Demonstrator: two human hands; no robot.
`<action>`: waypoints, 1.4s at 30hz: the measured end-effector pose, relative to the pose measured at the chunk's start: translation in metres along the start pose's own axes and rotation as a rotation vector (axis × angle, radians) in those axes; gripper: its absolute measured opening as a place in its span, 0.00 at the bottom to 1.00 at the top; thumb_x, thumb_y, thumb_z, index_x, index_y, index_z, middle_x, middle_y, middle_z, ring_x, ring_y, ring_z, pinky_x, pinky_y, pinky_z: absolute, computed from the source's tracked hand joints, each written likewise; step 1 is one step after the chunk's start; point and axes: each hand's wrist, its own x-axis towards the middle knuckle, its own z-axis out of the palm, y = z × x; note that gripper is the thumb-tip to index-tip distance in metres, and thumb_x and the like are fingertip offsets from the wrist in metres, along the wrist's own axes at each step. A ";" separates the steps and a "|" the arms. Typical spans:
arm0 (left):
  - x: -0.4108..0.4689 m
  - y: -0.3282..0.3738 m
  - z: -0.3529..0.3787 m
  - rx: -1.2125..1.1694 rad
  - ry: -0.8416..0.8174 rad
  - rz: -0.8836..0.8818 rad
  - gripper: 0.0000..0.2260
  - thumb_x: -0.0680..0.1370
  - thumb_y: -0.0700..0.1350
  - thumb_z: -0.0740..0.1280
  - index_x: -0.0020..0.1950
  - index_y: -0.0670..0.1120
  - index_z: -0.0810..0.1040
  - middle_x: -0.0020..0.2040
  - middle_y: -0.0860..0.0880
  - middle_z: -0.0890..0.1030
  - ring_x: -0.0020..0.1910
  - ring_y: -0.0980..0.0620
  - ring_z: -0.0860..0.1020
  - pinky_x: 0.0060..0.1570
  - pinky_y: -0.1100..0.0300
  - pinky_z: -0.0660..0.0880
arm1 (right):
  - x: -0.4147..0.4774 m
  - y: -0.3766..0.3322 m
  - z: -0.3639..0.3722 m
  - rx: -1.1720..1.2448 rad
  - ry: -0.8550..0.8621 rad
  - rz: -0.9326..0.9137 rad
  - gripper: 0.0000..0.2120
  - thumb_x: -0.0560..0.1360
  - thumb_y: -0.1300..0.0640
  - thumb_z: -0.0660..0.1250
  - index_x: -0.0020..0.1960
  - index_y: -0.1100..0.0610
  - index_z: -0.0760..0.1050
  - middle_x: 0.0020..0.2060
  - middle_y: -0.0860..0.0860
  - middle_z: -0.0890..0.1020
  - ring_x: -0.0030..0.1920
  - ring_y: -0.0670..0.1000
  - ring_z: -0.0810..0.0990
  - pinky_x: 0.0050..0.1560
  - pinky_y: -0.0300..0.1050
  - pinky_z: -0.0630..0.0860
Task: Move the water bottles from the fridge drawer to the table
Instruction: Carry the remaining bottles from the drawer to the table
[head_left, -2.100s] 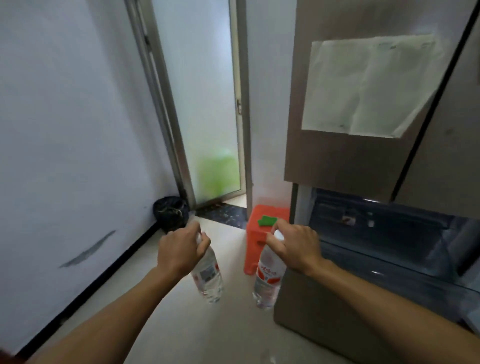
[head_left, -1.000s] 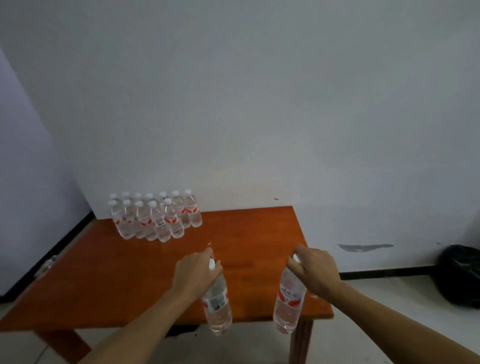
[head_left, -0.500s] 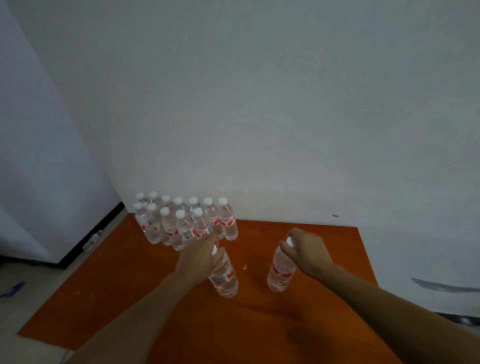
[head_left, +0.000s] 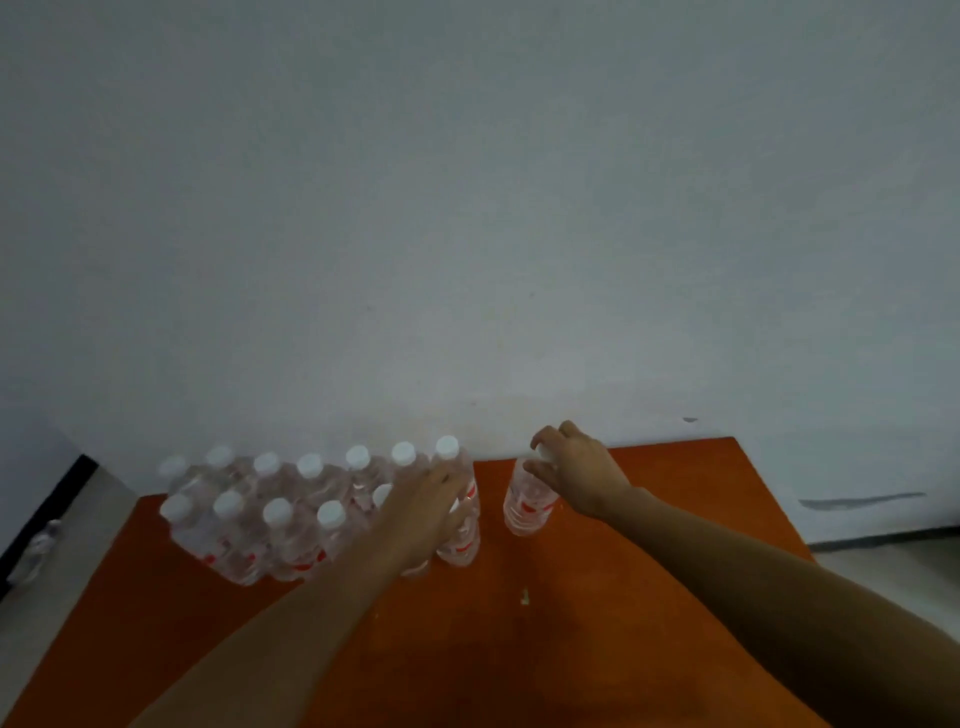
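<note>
**Two bottles upright on counter, one under each hand**

Far left: noted a strip of pale floor (head_left: 62, 597) with black baseboard (head_left: 47, 514). Small blurred object lying there, not identifiable.

Logged bottle cluster (head_left: 260, 519) on the rear-left corner of the orange-brown counter (head_left: 623, 649), against the grey wall (head_left: 467, 208). Two rows, upright, white caps, red labels, packed touching.

Found left hand (head_left: 431, 512) at the cluster's right end, laid over the top of the left-hand bottle (head_left: 461, 543). Thumb curled against the neck, grasping from above. Bottle upright, base apparently on the wood, touching its front-row neighbour. Motion blur here, so exact finger placement unclear.

Right of that, across a narrow gap: right-hand bottle (head_left: 524, 506), upright on the counter, alone and apart from the cluster. Recorded right hand (head_left: 576, 473) clasping its white cap from above, fingertips pinched round it.

Nearer the camera, between the two forearms: one small pale scrap (head_left: 525, 596) on the wood.

Far right: dark scuff (head_left: 862, 501) low on the wall, more pale floor below.
</note>
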 end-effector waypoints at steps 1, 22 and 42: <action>0.007 -0.010 0.003 0.010 -0.007 0.016 0.15 0.81 0.53 0.57 0.65 0.50 0.69 0.62 0.50 0.74 0.57 0.51 0.73 0.55 0.56 0.72 | 0.009 -0.004 0.006 0.002 -0.014 0.013 0.19 0.79 0.45 0.62 0.65 0.54 0.70 0.58 0.55 0.73 0.54 0.56 0.77 0.52 0.47 0.75; 0.015 -0.048 0.002 -0.016 0.055 0.044 0.15 0.78 0.56 0.62 0.60 0.50 0.73 0.56 0.52 0.76 0.53 0.51 0.75 0.52 0.56 0.73 | 0.047 -0.017 0.044 0.075 -0.071 0.121 0.26 0.76 0.48 0.67 0.71 0.52 0.65 0.61 0.55 0.75 0.57 0.54 0.77 0.56 0.48 0.74; -0.042 0.409 0.064 0.014 -0.014 0.600 0.09 0.78 0.53 0.61 0.54 0.49 0.74 0.50 0.50 0.77 0.46 0.49 0.77 0.43 0.54 0.75 | -0.474 0.193 -0.117 -0.032 0.234 0.778 0.20 0.77 0.47 0.65 0.67 0.50 0.71 0.59 0.50 0.77 0.55 0.50 0.77 0.54 0.43 0.75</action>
